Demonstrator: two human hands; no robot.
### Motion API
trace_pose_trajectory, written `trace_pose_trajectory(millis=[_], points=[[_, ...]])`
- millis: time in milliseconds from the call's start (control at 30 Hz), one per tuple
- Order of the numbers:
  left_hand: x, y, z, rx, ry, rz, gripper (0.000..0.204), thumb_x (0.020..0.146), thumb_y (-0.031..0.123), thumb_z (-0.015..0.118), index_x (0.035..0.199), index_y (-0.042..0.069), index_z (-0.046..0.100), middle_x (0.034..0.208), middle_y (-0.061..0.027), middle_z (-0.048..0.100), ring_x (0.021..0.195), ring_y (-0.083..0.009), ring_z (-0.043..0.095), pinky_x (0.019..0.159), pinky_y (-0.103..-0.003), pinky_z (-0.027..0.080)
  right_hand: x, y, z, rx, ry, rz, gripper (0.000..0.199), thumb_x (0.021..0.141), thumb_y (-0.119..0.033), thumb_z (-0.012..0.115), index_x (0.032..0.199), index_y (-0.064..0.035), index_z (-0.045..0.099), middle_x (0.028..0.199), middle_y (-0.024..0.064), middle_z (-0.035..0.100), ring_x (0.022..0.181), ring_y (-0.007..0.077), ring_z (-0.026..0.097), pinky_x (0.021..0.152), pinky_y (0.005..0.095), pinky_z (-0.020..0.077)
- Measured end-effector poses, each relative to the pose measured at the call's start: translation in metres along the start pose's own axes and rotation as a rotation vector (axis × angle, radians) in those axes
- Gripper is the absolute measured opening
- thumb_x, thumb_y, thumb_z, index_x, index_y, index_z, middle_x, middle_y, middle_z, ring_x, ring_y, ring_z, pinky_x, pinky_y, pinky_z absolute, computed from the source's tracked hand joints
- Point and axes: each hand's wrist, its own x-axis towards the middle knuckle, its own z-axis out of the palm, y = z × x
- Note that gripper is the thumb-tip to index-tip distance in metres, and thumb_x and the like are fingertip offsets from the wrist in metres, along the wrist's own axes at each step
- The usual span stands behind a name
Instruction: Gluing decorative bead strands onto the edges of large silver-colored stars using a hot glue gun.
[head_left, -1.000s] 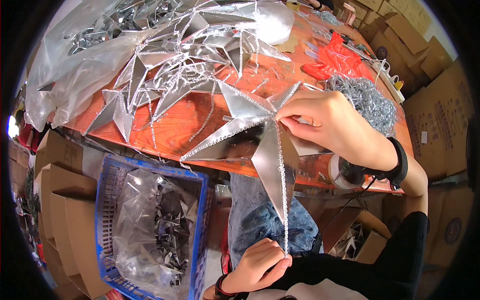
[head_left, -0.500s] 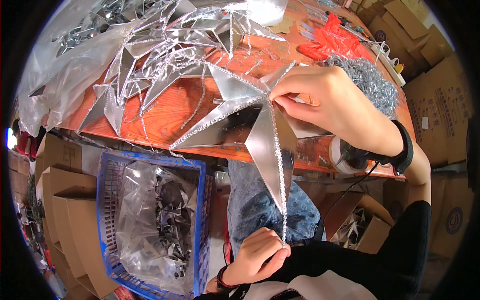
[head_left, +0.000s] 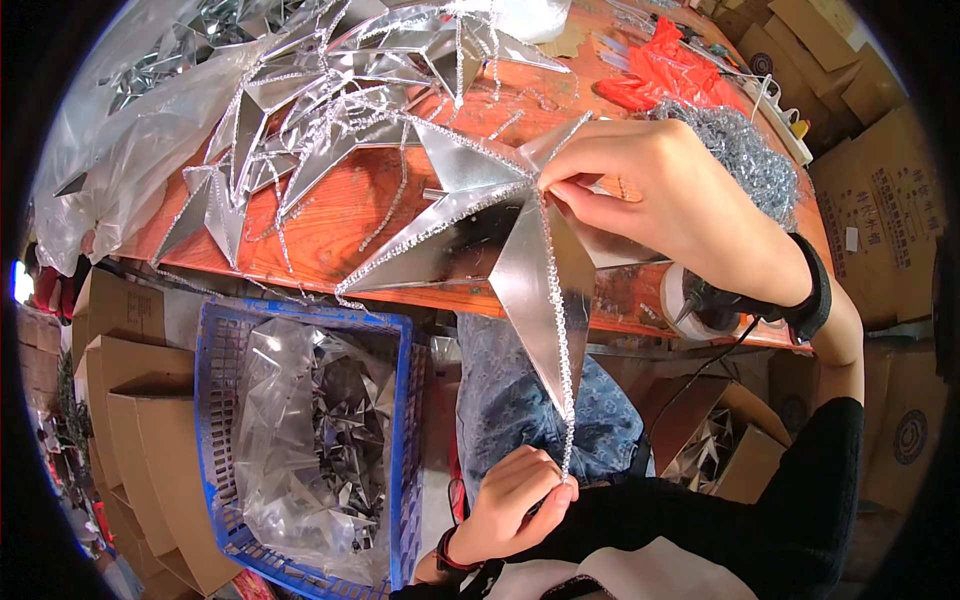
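Observation:
A large silver star (head_left: 460,250) lies on the orange wooden table (head_left: 290,255), one point reaching over the front edge toward me. Sparkly silver trim (head_left: 556,300) runs along its ridges. My right hand (head_left: 640,190) is closed at the star's centre, thumb and fingertips pinched where the trims meet. Below the tip of the overhanging point, my left hand (head_left: 515,505) is closed on the trim's end, drawing it straight down the ridge. A dark-tipped tool, perhaps a glue gun (head_left: 715,305), rests under my right wrist with a black cable.
More trimmed silver stars (head_left: 330,110) pile up at the back left beside clear plastic bags (head_left: 130,170). Tangled silver trim (head_left: 750,150) and a red plastic bag (head_left: 670,70) lie at right. A blue basket (head_left: 405,400) holds wrapped silver pieces; cardboard boxes (head_left: 150,450) stand around.
My left hand has risen very slightly with the trim's end. The right hand keeps its pinch at the star's centre, and the star stays in nearly the same place.

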Motion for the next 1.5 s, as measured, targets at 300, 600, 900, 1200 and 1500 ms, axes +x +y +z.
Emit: trace_pose_trajectory(millis=[300,600,900,1200,1500], points=[[-0.003,-0.009,0.001,0.011,0.054,-0.031,0.022,0.086,0.006,0.047,0.065,0.002,0.054,0.059,-0.0069,0.054,0.055,-0.0203,0.050,0.057,-0.031,0.038,0.000,-0.004,-0.007,-0.093,-0.133,0.119,0.011,0.077,-0.002,0.060,0.087,-0.0018,0.062,0.083,0.0097,0.063,0.073,0.0234,0.061,0.067,0.0289,0.0490],[0.000,-0.018,0.002,0.023,0.141,-0.109,0.023,0.085,0.006,0.046,0.064,0.000,0.051,0.058,-0.0081,0.053,0.055,-0.0208,0.049,0.056,-0.031,0.038,-0.001,-0.005,-0.007,-0.096,-0.143,0.127,0.010,0.077,-0.003,0.060,0.087,-0.0018,0.062,0.083,0.0099,0.063,0.074,0.0234,0.061,0.067,0.0292,0.0489],[0.017,-0.026,-0.001,-0.123,0.180,-0.341,0.015,0.086,0.000,0.047,0.072,-0.001,0.054,0.065,-0.0065,0.054,0.060,-0.0161,0.051,0.059,-0.027,0.039,-0.001,-0.003,-0.003,-0.017,-0.042,0.048,0.008,0.077,-0.004,0.058,0.077,0.0041,0.057,0.069,0.0174,0.057,0.066,0.0347,0.057,0.062,0.0365,0.0463],[0.026,-0.046,-0.009,0.161,0.092,-0.219,0.020,0.083,0.009,0.059,0.099,0.000,0.053,0.087,-0.0126,0.057,0.082,-0.0260,0.055,0.072,-0.031,0.043,-0.014,-0.027,-0.054,-0.028,0.001,0.177,0.019,0.077,0.003,0.058,0.096,0.0008,0.062,0.097,0.0110,0.063,0.083,0.0228,0.061,0.071,0.0307,0.0481],[0.045,-0.047,0.026,0.108,0.498,0.104,0.100,0.065,0.015,0.080,0.136,0.001,0.012,0.136,-0.0181,0.024,0.121,-0.0312,0.036,0.097,-0.042,0.033,-0.118,-0.005,-0.062,-0.159,0.494,0.802,0.004,0.091,-0.001,0.043,0.088,-0.0017,0.040,0.077,0.0036,0.036,0.067,0.0100,0.035,0.062,0.0204,0.0342]])
